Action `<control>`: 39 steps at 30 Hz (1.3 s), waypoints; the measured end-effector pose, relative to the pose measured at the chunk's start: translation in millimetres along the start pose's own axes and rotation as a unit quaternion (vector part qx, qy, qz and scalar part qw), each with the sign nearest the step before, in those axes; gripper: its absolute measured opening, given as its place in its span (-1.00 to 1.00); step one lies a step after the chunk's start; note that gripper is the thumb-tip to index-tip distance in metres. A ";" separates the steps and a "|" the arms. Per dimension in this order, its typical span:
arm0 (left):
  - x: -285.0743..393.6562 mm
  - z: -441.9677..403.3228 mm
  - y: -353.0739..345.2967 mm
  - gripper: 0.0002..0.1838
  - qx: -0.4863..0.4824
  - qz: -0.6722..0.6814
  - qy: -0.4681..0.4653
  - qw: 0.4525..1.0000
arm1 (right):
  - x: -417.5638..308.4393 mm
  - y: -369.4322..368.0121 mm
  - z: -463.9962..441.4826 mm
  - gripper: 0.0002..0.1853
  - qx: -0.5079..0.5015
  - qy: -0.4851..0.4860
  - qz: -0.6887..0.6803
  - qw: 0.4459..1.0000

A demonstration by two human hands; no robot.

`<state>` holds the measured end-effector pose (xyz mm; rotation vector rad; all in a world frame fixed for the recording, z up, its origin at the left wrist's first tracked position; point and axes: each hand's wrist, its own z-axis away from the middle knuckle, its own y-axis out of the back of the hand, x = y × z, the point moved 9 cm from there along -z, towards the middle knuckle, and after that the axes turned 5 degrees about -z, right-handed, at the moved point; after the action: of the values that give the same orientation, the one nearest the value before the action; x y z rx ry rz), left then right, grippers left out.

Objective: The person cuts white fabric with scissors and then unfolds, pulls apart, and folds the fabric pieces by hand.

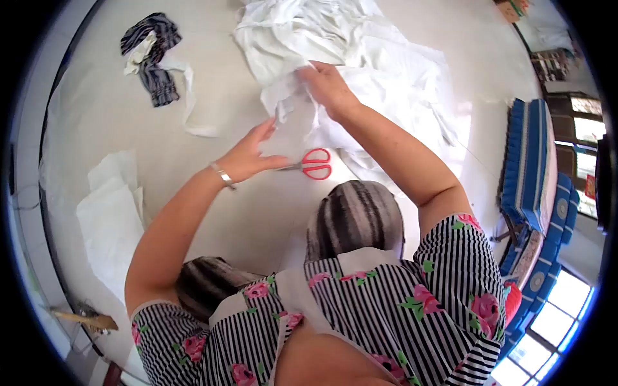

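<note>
A large heap of white cloth (360, 45) lies on the floor in front of me. My right hand (327, 89) pinches a piece of this cloth at its near edge, and a thin strip dangles below the fingers. My left hand (250, 153) is held in the air, thumb and fingers spread apart, with nothing in it; its fingertips are close to a hanging corner of the cloth. Scissors with red handles (317, 165) rest on the floor between my hands and my knees. Their blades are partly covered by my left thumb.
Dark patterned cloth (158, 58) with a white strip lies at the upper left. A flat white cloth piece (116, 212) is on the floor at my left. Blue-covered furniture (531, 167) stands at the right, and a wooden-handled object (90, 320) at lower left.
</note>
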<state>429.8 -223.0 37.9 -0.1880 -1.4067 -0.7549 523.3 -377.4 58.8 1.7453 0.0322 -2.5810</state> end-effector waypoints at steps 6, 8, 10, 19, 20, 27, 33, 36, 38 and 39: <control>-37.6 18.2 63.2 -0.50 0.160 0.140 0.213 0.954 | -31.7 -136.9 12.9 -0.40 -0.277 -0.007 -0.028 0.960; -56.8 39.3 88.7 -0.60 0.180 0.243 0.284 0.910 | -37.6 -121.7 -2.5 -0.09 -0.262 0.093 0.034 0.960; -75.9 58.2 119.1 -0.60 0.209 0.317 0.264 0.887 | -24.4 -107.3 -3.0 0.10 -0.248 0.194 0.192 0.929; -57.7 93.7 236.3 -0.78 0.326 0.488 0.119 0.801 | 15.7 -139.4 -21.7 -0.63 -0.178 0.362 0.456 0.794; -54.7 103.7 253.1 -0.78 0.363 0.464 0.116 0.799 | 23.7 -136.7 -45.5 -0.72 -0.225 0.246 0.359 0.872; -70.5 256.2 402.3 -0.77 0.627 0.365 0.026 0.688 | -13.1 -143.9 -81.3 -0.71 -0.264 0.146 0.383 0.873; -2.3 464.2 412.8 -0.75 0.735 0.247 -0.128 0.618 | -79.1 -204.1 -27.9 -0.78 -0.189 0.357 0.574 0.712; -34.7 563.5 334.0 -0.78 0.844 0.179 -0.040 0.504 | -107.7 -251.4 3.2 -0.63 -0.148 0.516 0.596 0.598; -73.1 605.6 257.8 -0.81 0.879 0.210 -0.006 0.427 | -115.1 -284.3 34.4 -0.63 -0.137 0.591 0.533 0.590; -98.1 623.2 226.4 -0.84 0.887 0.226 0.005 0.402 | -119.3 -300.8 47.4 -0.63 -0.129 0.626 0.499 0.585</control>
<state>52.8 322.3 136.2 1.0988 -1.3231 1.4431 513.9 -77.1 188.0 2.0665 -0.3850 -0.3076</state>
